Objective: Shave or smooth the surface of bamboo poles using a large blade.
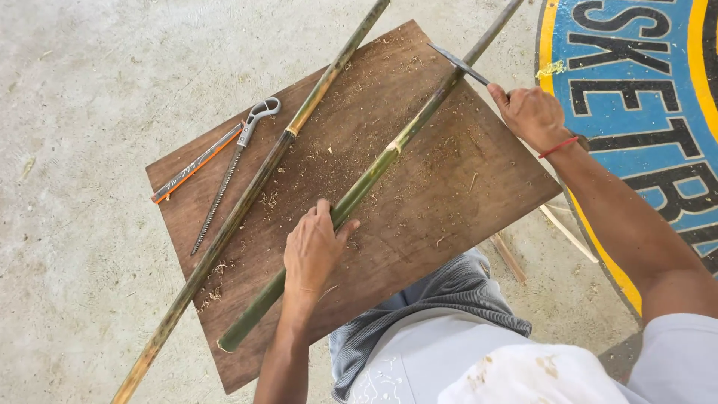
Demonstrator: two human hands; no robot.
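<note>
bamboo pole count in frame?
2. One pole lies diagonally across the board, pinned by the left hand, with the right hand holding a knife to it. The other pole lies beside it, further left. None seem hidden.

You had two long green bamboo poles [254, 187] [374, 168] lying across one brown wooden board [449, 187], beside one grey metal rasp [224, 179], one orange-edged flat ruler [194, 164] and one dark-bladed knife [460, 66], with two bare hands [313, 251] [532, 116] at work.
</note>
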